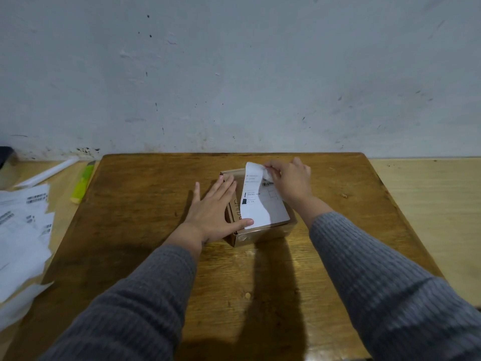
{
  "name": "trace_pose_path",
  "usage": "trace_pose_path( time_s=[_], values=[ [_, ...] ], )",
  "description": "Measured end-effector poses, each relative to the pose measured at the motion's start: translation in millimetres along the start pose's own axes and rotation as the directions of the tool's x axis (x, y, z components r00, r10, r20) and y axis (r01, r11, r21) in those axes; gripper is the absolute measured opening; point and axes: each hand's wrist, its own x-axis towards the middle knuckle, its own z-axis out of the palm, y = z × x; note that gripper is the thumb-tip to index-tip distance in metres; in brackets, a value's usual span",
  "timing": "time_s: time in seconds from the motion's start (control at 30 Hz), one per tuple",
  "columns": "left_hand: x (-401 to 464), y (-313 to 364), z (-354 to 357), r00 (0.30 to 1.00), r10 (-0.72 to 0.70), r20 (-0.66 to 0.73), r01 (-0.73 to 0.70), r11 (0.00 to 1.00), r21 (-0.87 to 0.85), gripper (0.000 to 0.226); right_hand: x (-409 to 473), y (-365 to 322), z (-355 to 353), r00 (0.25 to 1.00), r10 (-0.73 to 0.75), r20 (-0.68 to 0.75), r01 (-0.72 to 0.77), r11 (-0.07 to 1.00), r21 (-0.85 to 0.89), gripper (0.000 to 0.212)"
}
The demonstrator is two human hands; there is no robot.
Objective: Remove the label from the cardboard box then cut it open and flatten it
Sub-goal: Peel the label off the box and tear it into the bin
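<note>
My left hand (211,213) lies spread and flat against the cardboard box's (256,217) nine o'clock side, thumb on the label's (263,201) near corner. My right hand (291,182) pinches the label's far edge, lifted and curling at twelve o'clock. The box sits mid-table (145,204), toward the scuffed grey wall (234,74). At nine o'clock, loose peeled labels (23,225) and a yellow-green cutter (82,185) lie on paler wood.
</note>
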Motion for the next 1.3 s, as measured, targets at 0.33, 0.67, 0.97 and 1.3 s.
trace_pose_path(
  time_s=[0.33,0.67,0.97,1.3],
  values=[
    [13,-2,-7,0.999,0.016,0.046,-0.016,1.0,0.011,0.107,3,-5,-17,0.998,0.047,0.043,-0.061,0.918,0.393,0.008],
    [8,21,-12,0.994,-0.096,-0.048,0.082,0.966,-0.246,0.075,5,1,-5,0.973,0.029,0.228,-0.075,0.978,0.194,0.052],
    [15,22,-6,0.999,-0.03,0.018,0.03,0.999,0.019,0.118,10,5,-4,0.979,0.079,0.19,-0.095,0.993,0.075,0.039],
    [18,26,-4,1.0,0.024,-0.004,-0.024,0.997,0.07,0.119,15,12,-12,0.979,0.056,0.195,-0.066,0.997,0.048,0.024]
  ],
)
